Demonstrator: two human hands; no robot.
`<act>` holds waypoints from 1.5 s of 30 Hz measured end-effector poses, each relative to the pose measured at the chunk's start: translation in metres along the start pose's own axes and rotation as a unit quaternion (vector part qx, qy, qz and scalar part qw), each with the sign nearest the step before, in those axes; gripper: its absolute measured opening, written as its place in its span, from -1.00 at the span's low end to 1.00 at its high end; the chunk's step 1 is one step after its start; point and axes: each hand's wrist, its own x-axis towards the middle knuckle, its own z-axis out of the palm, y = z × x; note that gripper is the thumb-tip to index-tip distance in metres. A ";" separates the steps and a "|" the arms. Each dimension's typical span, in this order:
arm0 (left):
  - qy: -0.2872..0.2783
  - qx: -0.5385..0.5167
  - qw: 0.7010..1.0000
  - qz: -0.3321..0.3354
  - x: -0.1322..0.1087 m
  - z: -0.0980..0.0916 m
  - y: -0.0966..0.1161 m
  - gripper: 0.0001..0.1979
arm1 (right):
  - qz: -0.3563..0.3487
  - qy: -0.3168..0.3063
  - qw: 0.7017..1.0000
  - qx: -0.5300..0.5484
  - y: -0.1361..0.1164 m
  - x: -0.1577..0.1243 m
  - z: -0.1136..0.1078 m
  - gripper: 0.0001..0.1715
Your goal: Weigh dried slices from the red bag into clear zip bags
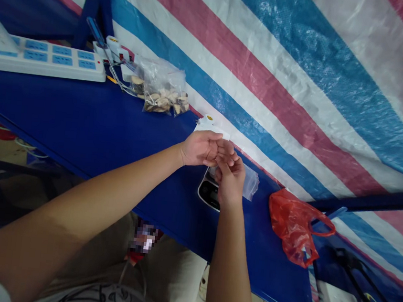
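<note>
My left hand (pixel 207 149) is turned palm up with its fingers stretched out and slightly curled, above the middle of the blue table (pixel 145 140). My right hand (pixel 231 178) meets it at the fingertips, its thumb and fingers pinched together. What the pinch holds, if anything, is too small to see. Beneath both hands sits a black-and-white digital scale (pixel 210 194), partly covered by my right hand. A clear plastic bag (pixel 250 182) lies just to the right of my right hand. Behind my left hand is a white object (pixel 208 123), mostly hidden.
Clear bags of pale sliced pieces (pixel 163 100) stand at the back left, beside cables and a white power strip (pixel 63 59). A red plastic bag (pixel 294 223) lies at the right. A striped tarpaulin (pixel 266 81) rises along the table's back edge.
</note>
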 end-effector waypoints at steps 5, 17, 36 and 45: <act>0.017 -0.040 0.999 0.004 -0.002 0.003 0.003 -0.58 | 0.021 -0.018 1.000 -0.015 -0.004 0.000 -0.002 -0.55; 0.028 -0.096 0.995 0.030 -0.005 0.011 0.007 -0.57 | 0.037 -0.080 0.996 -0.023 -0.008 0.000 -0.012 -0.64; 0.037 -0.074 0.996 0.028 -0.003 0.009 0.004 -0.58 | 0.045 -0.034 0.996 -0.063 -0.006 -0.001 -0.007 -0.62; 0.052 -0.084 0.995 0.029 -0.004 0.006 0.007 -0.57 | 0.045 -0.046 0.997 -0.045 -0.015 -0.002 -0.008 -0.59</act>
